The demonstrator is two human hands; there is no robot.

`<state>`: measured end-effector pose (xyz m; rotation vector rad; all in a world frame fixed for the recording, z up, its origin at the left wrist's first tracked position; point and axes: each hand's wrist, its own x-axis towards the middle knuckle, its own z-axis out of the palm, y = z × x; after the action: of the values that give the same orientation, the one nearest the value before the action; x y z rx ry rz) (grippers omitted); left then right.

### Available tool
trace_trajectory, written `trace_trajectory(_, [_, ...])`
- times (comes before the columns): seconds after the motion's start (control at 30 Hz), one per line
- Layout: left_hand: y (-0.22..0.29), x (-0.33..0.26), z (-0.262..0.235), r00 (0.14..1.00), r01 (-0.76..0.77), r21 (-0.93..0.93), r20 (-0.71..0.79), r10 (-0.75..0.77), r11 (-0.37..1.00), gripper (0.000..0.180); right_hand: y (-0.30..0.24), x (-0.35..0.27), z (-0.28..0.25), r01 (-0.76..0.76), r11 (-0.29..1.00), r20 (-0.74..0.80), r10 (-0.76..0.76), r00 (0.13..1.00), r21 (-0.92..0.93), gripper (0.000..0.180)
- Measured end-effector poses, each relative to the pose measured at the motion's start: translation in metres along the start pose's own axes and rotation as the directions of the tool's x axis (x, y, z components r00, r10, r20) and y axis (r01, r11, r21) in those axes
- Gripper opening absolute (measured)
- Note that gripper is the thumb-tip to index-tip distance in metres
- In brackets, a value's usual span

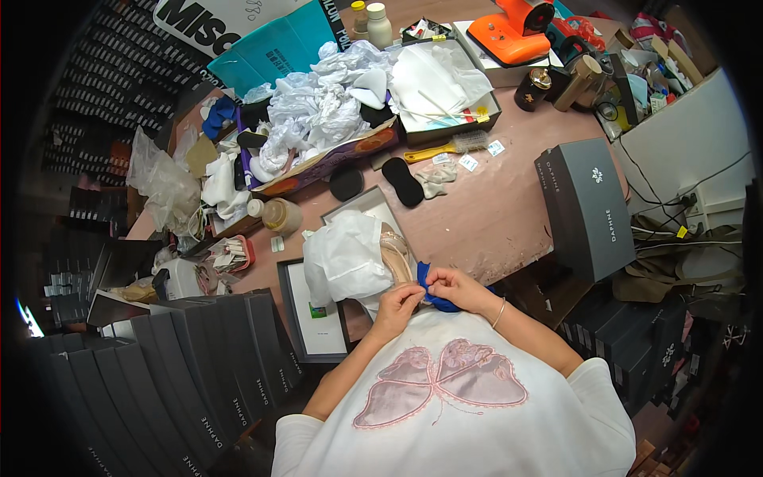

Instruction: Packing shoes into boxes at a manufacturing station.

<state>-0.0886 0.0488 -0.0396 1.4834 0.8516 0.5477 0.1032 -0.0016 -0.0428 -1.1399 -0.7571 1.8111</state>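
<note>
Close to my body, both hands meet at the table's near edge. My right hand (457,288) is closed, pinching a bunched blue cloth (435,300). Just left of it, my left hand (399,309) is closed too, its fingertips pressed together beside the cloth; what they hold is too small to make out. Beyond them lies a beige, shiny shoe (395,256), partly covered by white wrapping paper (346,253). Shoe and paper rest over an open grey shoe box (326,347) with a white inside.
Stacked grey shoe boxes (171,358) fill the lower left; another box (588,207) stands at right. Farther back are a carton of crumpled paper (326,103), a black pad (403,181), a yellow-handled brush (441,149), a glue jar (281,216) and an orange device (509,36).
</note>
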Motion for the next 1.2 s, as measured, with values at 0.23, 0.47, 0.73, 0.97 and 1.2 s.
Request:
trace_trajectory(0.23, [0.010, 0.006, -0.002, 0.998, -0.046, 0.095, 0.039, 0.042, 0.994, 0.012, -0.003, -0.002, 0.009, -0.049, 0.994, -0.101, 0.058, 0.993, 0.096, 0.012])
trace_trajectory(0.47, [0.007, 0.002, -0.001, 0.998, 0.024, 0.035, 0.051, -0.026, 0.999, 0.011, 0.002, 0.001, -0.002, -0.014, 1.000, 0.012, 0.014, 1.000, -0.026, 0.015])
trace_trajectory(0.73, [0.008, 0.003, -0.002, 1.000, -0.006, 0.003, 0.006, 0.006, 1.000, 0.012, 0.000, -0.007, -0.004, -0.017, 0.876, -0.130, 0.091, 0.987, 0.481, 0.015])
trace_trajectory(0.97, [0.013, 0.003, -0.005, 0.999, 0.002, 0.148, 0.053, -0.010, 0.989, 0.012, -0.007, -0.004, 0.013, 0.016, 0.985, -0.089, -0.032, 0.995, -0.173, 0.010])
trace_trajectory(1.2, [-0.001, -0.001, -0.004, 0.998, -0.042, 0.079, 0.039, 0.039, 0.996, 0.013, 0.008, 0.002, -0.001, 0.039, 0.995, 0.031, -0.037, 0.999, -0.089, 0.008])
